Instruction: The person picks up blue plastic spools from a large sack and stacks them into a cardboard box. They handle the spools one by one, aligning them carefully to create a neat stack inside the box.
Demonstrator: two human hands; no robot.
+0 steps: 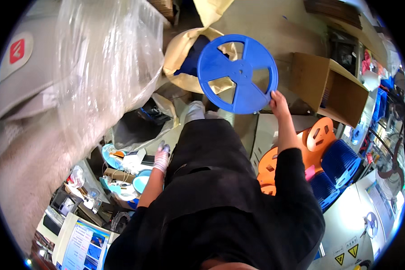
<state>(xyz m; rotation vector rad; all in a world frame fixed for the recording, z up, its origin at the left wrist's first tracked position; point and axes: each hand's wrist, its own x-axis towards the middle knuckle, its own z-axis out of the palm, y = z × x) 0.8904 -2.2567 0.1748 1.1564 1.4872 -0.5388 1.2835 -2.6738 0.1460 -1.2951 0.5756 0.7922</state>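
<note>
Pinching a blue wheel by its lower right rim, the right hand has its fingers closed on the edge, maybe because it is thin. The wheel is held out past the legs and hides part of a paper bag. The gloved left hand is beside the legs; I can't tell if it holds anything. Floor shows between wheel and brown box, leaving some room.

One left hand and one right hand; one held blue reel; at least three orange reels; two stacks of blue reels, packed too tightly to count singly; one carton; two yellow warning triangles.
</note>
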